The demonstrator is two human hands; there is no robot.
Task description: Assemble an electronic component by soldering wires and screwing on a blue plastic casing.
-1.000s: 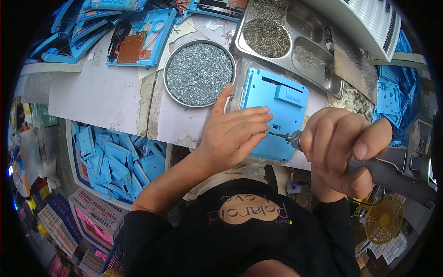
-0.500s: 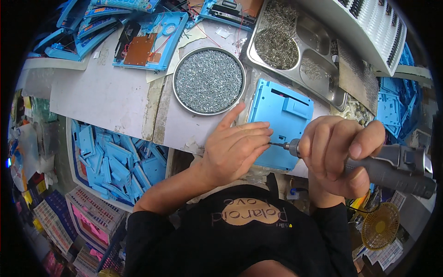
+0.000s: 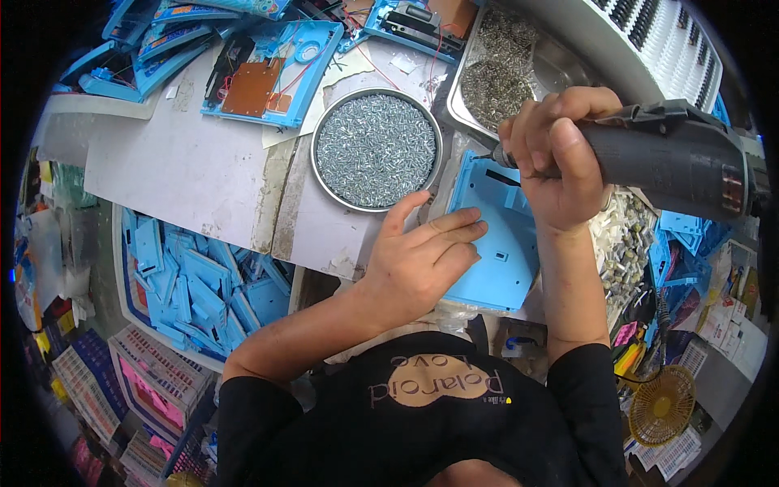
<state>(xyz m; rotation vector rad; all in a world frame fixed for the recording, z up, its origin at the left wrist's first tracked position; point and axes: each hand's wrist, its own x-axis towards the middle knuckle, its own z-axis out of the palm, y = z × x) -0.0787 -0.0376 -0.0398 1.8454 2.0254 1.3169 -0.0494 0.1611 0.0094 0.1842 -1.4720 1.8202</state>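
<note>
A light blue plastic housing (image 3: 507, 268) lies flat on the table in front of me, with a dark slot and small holes in it. My left hand (image 3: 420, 264) rests over its left edge, fingers stretched out and holding nothing. Wrapped round a dark grey electric screwdriver (image 3: 661, 158), my right hand (image 3: 560, 162) holds it nearly level above the housing's far side. The bit points at the housing's far left corner; whether it touches cannot be made out. Just beyond my left hand stands a round metal dish of small silvery screws (image 3: 375, 150).
Behind the housing is a metal compartment tray (image 3: 560, 61) with small metal parts. A white rack (image 3: 657, 49) stands far right. Opened blue cases with wiring (image 3: 276, 77) lie at the back left. A bin of blue plastic parts (image 3: 207, 284) is at lower left, a yellow fan (image 3: 663, 406) lower right.
My right hand has carried the screwdriver away from me, from the housing's near part to its far left corner. My left hand stays on the left edge, slightly shifted.
</note>
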